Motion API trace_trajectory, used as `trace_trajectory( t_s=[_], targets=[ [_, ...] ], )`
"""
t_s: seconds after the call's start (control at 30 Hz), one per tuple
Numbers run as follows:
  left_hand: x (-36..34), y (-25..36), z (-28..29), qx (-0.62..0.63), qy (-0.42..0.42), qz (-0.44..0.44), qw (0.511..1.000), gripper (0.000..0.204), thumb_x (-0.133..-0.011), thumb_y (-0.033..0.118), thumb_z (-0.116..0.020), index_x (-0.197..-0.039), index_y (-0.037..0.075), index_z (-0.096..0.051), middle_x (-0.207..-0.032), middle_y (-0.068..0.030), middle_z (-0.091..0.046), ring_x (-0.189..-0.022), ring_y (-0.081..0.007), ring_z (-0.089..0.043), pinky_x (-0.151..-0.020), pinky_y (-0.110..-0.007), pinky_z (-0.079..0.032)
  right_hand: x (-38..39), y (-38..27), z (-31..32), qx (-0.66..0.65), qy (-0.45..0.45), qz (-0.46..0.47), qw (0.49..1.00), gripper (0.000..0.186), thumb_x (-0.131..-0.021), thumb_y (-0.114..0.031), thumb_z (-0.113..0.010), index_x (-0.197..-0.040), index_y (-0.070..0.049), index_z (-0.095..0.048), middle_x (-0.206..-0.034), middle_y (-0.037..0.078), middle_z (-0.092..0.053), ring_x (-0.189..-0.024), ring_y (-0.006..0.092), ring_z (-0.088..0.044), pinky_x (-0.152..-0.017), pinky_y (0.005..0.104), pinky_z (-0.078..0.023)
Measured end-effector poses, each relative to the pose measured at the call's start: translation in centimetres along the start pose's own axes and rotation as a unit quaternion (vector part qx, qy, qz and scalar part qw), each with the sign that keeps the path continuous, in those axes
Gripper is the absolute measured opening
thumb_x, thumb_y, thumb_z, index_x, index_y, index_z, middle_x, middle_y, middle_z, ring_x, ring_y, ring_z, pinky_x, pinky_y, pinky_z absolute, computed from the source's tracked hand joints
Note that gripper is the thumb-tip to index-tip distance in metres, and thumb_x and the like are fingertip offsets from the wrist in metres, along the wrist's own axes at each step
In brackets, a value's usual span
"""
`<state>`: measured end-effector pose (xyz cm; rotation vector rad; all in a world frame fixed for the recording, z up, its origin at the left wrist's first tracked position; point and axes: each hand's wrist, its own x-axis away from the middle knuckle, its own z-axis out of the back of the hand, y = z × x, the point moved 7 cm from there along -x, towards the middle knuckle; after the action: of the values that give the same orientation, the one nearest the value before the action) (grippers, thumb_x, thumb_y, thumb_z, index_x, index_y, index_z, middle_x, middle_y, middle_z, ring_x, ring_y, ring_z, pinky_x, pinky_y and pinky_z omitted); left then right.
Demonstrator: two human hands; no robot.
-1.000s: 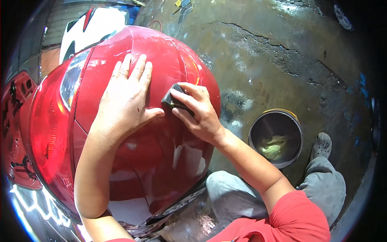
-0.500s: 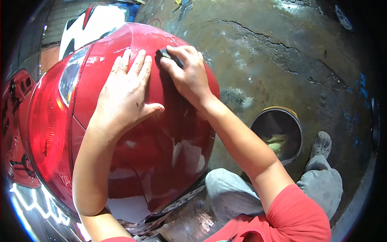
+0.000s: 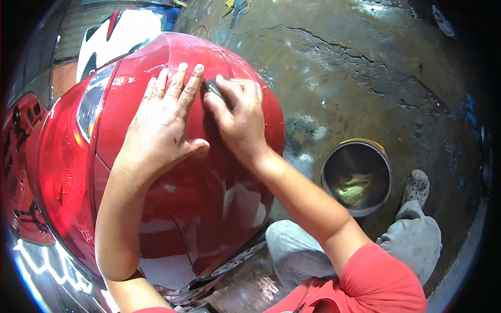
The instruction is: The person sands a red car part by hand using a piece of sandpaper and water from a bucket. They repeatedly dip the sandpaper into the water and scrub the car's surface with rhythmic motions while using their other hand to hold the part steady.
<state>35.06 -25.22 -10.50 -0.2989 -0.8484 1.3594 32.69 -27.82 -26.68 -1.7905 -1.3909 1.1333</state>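
Note:
My left hand [image 3: 164,115] lies flat on the curved red bumper [image 3: 219,193] of a car, its fingers spread and nothing in it. To its right, my right hand [image 3: 237,112] grips a small dark sanding block [image 3: 213,87] and presses it against the same red panel. Most of the block is hidden under my fingers; only its far left end shows. The paint around both hands is shiny and looks wet, with pale reflections lower down.
A dark bucket [image 3: 383,195] holding a yellow-green cloth [image 3: 353,189] stands on the wet, cracked concrete floor [image 3: 323,73], right of the car. The red tail light [image 3: 60,167] is at the left. A white car [image 3: 133,31] stands farther back. My shoe [image 3: 416,187] is beside the bucket.
My right hand has drawn the sanding block a little toward me along the bumper. My left hand stays nearly in place, its fingers spread slightly wider.

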Motion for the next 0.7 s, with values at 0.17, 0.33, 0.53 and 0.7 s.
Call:
trace_trajectory(
  t_s=[0.17, 0.33, 0.53, 0.7],
  targets=[
    [-0.5, 0.8, 0.3, 0.014, 0.028, -0.007, 0.999, 0.125, -0.071, 0.035, -0.096, -0.172, 0.013, -0.026, -0.173, -0.0248, -0.030, -0.155, -0.0510, -0.035, -0.131, -0.054, -0.030, -2.6, 0.9, 0.2, 0.008, 0.008, 0.029, 1.000, 0.036, -0.092, -0.028, -0.079, -0.117, -0.003, -0.075, -0.115, 0.022, -0.066, -0.115, 0.0405, -0.060, -0.102, 0.0505, -0.049],
    [0.0, 0.3, 0.5, 0.001, 0.012, 0.004, 1.000, 0.127, -0.070, 0.034, -0.097, -0.173, 0.015, -0.025, -0.174, -0.0238, -0.028, -0.156, -0.0509, -0.034, -0.131, -0.055, -0.030, -2.5, 1.3, -1.2, 0.040, -0.002, -0.020, 0.999, 0.038, -0.094, -0.030, -0.079, -0.121, -0.004, -0.073, -0.118, 0.022, -0.065, -0.115, 0.0425, -0.059, -0.100, 0.0521, -0.050],
    [-0.6, 1.0, 0.4, 0.007, 0.020, 0.001, 1.000, 0.125, -0.072, 0.034, -0.096, -0.173, 0.016, -0.024, -0.177, -0.0206, -0.024, -0.157, -0.0498, -0.032, -0.132, -0.054, -0.028, -4.2, 1.5, 0.3, 0.036, 0.008, 0.009, 0.999, 0.039, -0.093, -0.032, -0.080, -0.119, -0.003, -0.072, -0.114, 0.022, -0.067, -0.114, 0.0419, -0.060, -0.100, 0.0520, -0.051],
    [0.2, 0.1, 0.4, -0.003, 0.007, 0.006, 1.000, 0.126, -0.072, 0.035, -0.096, -0.173, 0.016, -0.024, -0.177, -0.0203, -0.024, -0.157, -0.0493, -0.032, -0.132, -0.054, -0.028, -0.5, -0.1, -0.7, 0.025, -0.004, 0.003, 1.000, 0.042, -0.093, -0.032, -0.080, -0.121, -0.002, -0.071, -0.119, 0.024, -0.066, -0.113, 0.0434, -0.060, -0.101, 0.0507, -0.051]
  ],
)
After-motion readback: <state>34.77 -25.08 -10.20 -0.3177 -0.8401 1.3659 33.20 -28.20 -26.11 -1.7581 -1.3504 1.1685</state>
